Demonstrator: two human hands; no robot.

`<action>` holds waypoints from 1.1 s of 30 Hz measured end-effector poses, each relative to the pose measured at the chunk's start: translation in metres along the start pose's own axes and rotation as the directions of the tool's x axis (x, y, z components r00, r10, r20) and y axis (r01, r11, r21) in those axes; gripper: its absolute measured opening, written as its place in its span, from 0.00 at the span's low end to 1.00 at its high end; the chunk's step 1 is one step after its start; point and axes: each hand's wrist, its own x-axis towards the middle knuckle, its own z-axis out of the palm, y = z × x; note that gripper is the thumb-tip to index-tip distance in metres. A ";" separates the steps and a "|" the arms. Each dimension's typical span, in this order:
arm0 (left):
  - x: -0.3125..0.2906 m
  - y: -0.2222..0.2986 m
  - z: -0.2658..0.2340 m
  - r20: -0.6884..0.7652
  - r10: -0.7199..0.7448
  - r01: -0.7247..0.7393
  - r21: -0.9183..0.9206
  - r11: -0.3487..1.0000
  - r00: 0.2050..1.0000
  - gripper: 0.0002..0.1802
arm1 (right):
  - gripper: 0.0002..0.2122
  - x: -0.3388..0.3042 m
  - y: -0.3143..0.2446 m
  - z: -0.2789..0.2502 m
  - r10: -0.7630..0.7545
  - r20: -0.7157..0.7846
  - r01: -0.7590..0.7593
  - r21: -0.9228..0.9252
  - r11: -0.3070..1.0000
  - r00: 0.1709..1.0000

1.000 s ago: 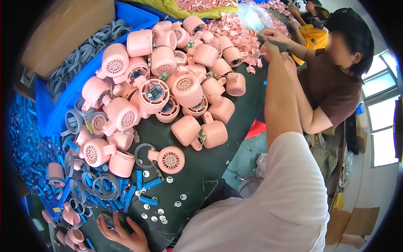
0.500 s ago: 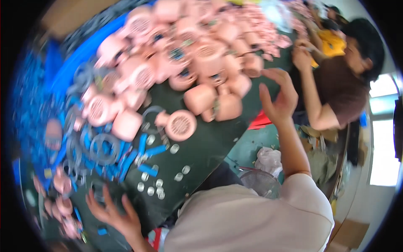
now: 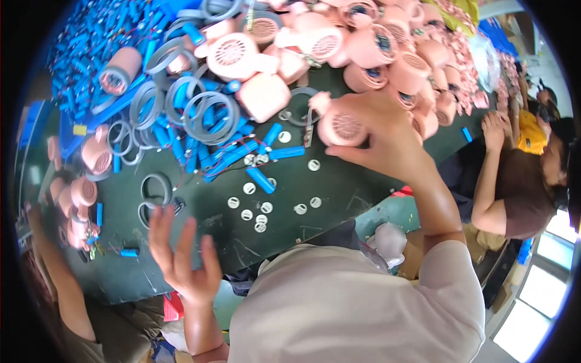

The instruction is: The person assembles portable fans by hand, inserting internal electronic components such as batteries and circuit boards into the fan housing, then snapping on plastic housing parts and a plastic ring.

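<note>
My right hand (image 3: 384,133) curls over a pink fan housing (image 3: 345,128) with a round slotted grille, its fingers behind the part and its thumb along the lower side. At the near edge of the dark green table (image 3: 339,193), my left hand (image 3: 187,257) holds nothing, fingers spread and raised. Just beyond its fingertips are grey rings (image 3: 155,189) and a small dark part (image 3: 178,204). Small white discs (image 3: 249,188) lie scattered between my hands, beside blue cylindrical batteries (image 3: 260,180) with thin wires.
Many pink fan housings (image 3: 315,42) are heaped along the far side. Grey rings (image 3: 212,118) lie over blue batteries on the left, with a larger battery pile (image 3: 85,72) behind. One co-worker's arm (image 3: 63,278) reaches in at left; another person (image 3: 520,187) sits at right.
My right hand has come down from the air onto a pink fan housing and closed around it. My left hand remains spread. The whole view has swung, so the table appears shifted rightward.
</note>
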 end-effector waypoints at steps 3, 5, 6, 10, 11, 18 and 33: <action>-0.008 0.010 0.005 -0.084 0.130 -0.145 -0.204 0.968 0.988 0.26 | 0.23 0.000 -0.033 -0.022 0.014 -0.137 0.039 0.380 0.924 0.990; -0.007 0.019 0.019 -0.185 0.170 -0.226 -0.342 0.912 0.968 0.34 | 0.23 0.009 -0.059 -0.021 -0.068 0.019 0.044 0.589 0.807 0.997; 0.003 0.027 0.026 -0.229 0.213 -0.292 -0.411 0.864 0.950 0.34 | 0.22 0.008 -0.067 -0.001 -0.114 -0.040 0.111 0.673 0.732 0.993; 0.010 0.023 0.039 -0.018 0.197 -0.173 -0.559 0.811 0.980 0.33 | 0.23 0.008 -0.085 0.033 -0.122 0.330 -0.178 0.742 0.647 0.936; -0.004 0.018 0.037 0.013 0.084 -0.061 -0.579 0.813 0.996 0.35 | 0.20 0.005 -0.077 0.034 0.028 0.340 -0.287 0.744 0.603 0.940; -0.006 0.010 0.037 0.137 -0.370 0.394 -0.260 0.882 0.919 0.42 | 0.12 0.031 -0.023 0.066 0.424 -0.001 -0.415 0.205 0.886 0.906; -0.035 0.010 0.027 0.051 -0.229 0.234 -0.291 0.928 0.972 0.25 | 0.13 0.017 -0.052 0.068 0.449 0.076 -0.202 0.950 0.239 0.890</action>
